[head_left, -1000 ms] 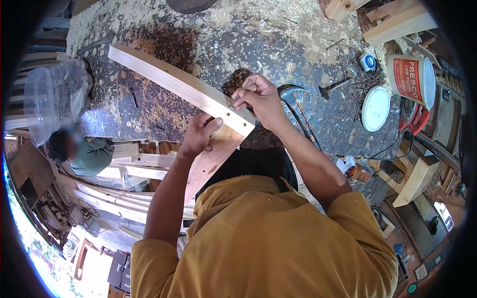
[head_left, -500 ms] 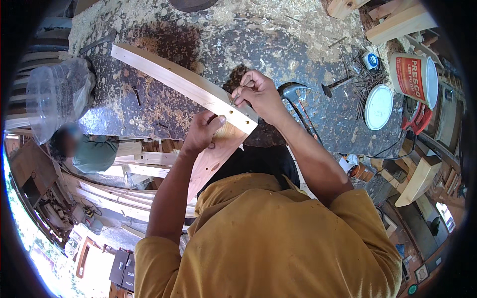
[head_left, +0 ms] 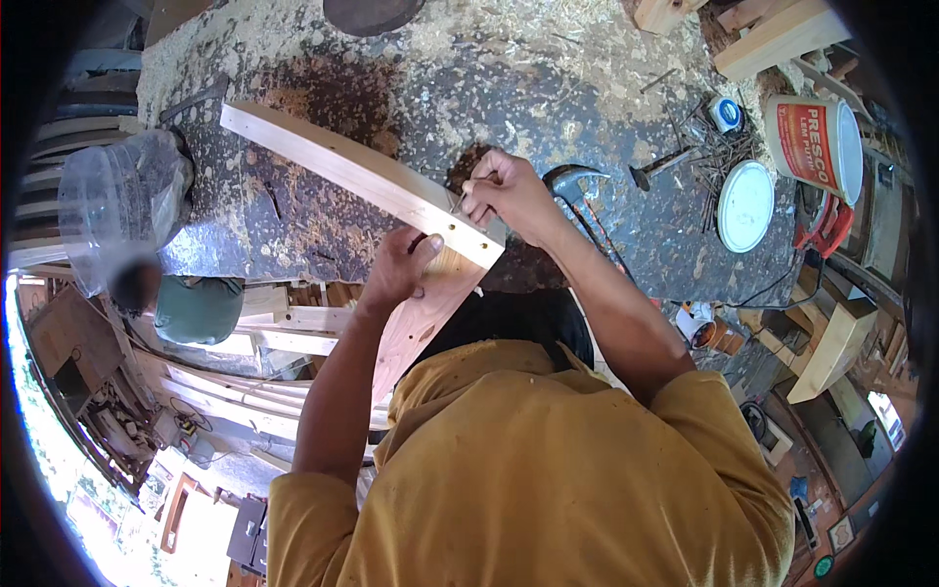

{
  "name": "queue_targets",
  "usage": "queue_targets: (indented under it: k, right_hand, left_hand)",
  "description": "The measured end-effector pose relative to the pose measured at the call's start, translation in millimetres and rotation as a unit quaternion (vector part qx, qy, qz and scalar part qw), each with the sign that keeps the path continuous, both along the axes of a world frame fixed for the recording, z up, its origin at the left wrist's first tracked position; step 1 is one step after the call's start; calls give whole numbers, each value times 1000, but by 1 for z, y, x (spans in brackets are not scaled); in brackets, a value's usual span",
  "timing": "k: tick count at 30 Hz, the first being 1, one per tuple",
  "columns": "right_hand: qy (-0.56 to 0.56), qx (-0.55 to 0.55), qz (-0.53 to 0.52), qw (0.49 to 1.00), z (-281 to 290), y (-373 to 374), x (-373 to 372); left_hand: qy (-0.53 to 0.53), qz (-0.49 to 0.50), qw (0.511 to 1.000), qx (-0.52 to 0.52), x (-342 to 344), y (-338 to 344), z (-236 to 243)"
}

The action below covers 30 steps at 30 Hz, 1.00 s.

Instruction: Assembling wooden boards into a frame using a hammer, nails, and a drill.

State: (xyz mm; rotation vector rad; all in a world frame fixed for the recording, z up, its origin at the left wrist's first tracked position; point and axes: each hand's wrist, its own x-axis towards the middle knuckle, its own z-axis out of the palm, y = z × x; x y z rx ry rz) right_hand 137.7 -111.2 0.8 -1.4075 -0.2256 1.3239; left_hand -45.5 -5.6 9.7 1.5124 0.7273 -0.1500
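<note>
A pale narrow board (head_left: 323, 161) with several holes at its near end rests diagonally on the worn workbench (head_left: 489, 88), joined to a wider pinkish board (head_left: 425, 318) reaching toward my body. My left hand (head_left: 401, 264) grips this joint from below, thumb on the narrow board's side. At the board's top edge, my right hand (head_left: 504, 196) has its fingers pinched on a small thin piece, perhaps a nail, too small to tell. A hammer (head_left: 577, 181) lies just right of that hand, its handle partly behind my forearm.
Scattered nails (head_left: 709, 147), a tape measure (head_left: 724, 114), a white lid (head_left: 745, 205), a white-and-red bucket (head_left: 812, 147) and a red-handled tool (head_left: 829, 223) are at right. A clear plastic bag (head_left: 117, 205) is at left, beside a person (head_left: 196, 308) in green. Lumber offcuts (head_left: 773, 39) lie upper right.
Both hands stay at the joint, with slight shifts of my right fingers at the edge. The person at left has shifted a little rightward, head more hidden by the bag.
</note>
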Motion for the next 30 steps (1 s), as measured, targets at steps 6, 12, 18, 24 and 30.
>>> queue_targets:
  k: [6, 12, 18, 24, 30]
  right_hand:
    - [-199, -61, 88, 974, 20, -32, 32]
    - [-528, -297, 243, 758, 29, -120, 38]
    - [-244, -206, 144, 937, 38, -114, 74]
    - [-113, -179, 111, 971, 66, -48, 115]
    - [-155, -206, 203, 945, 65, -33, 114]
  left_hand:
    - [15, 40, 999, -21, -2, -9, 1]
    - [-33, 49, 997, -51, -5, -9, -16]
    - [-50, 60, 997, -26, -4, -9, -9]
    - [89, 42, 990, -104, 0, -5, 3]
    - [3, 56, 996, -72, -1, -6, 0]
